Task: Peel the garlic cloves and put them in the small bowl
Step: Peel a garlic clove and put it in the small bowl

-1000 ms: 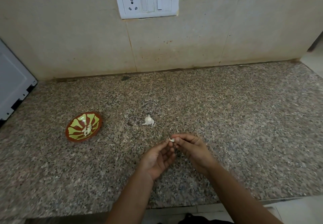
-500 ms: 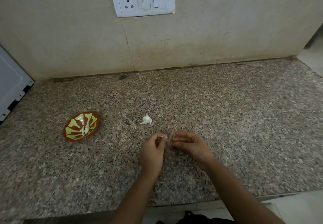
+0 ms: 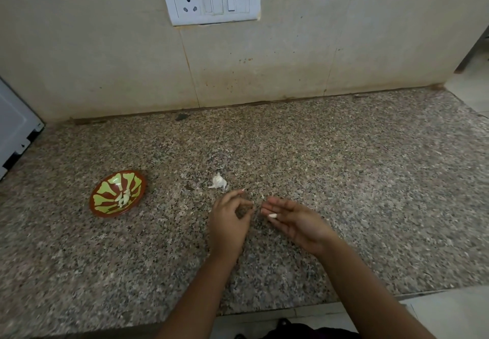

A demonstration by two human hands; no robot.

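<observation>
Cradling smooth pale garlic clove (image 3: 272,215), right hand (image 3: 294,223), speckled granite counter (image 3: 370,180)

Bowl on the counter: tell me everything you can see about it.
The bowl is small, round and shallow, with a brown-red rim and outside, and light green patches fanning out from its middle inside. It looks glazed, but I cannot tell the material. It sits upright on the speckled counter, towards the left side. A few pale peeled cloves lie together near its middle. Nothing else touches it.
</observation>
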